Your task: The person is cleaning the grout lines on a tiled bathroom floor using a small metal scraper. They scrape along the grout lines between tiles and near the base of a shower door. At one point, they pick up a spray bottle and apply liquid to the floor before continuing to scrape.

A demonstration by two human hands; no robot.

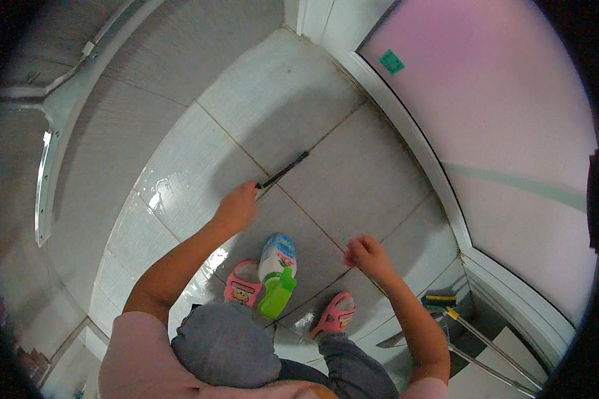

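Note:
My left hand [238, 207] is closed around the handle end of a thin black brush [285, 170]. Its far end rests on a grout line of the grey tiled floor [353, 166]. To the right and nearer, my right hand [369, 256] is closed, with a bit of something pink-red at its fingers, too small to name. A white and blue spray bottle [276, 257] with a green trigger head [277, 292] stands between my feet. Pink slippers are on them, the left slipper [241, 287] beside the bottle and the right slipper [336, 314] farther right.
A white-framed frosted door [512, 126] borders the floor at right. Long metal-handled cleaning tools [486, 336], one with a yellow and green head, lean at lower right. Grey wall [140, 86] with a metal rail [45, 186] rises at left. Wet patches [160, 193] shine on the left tiles.

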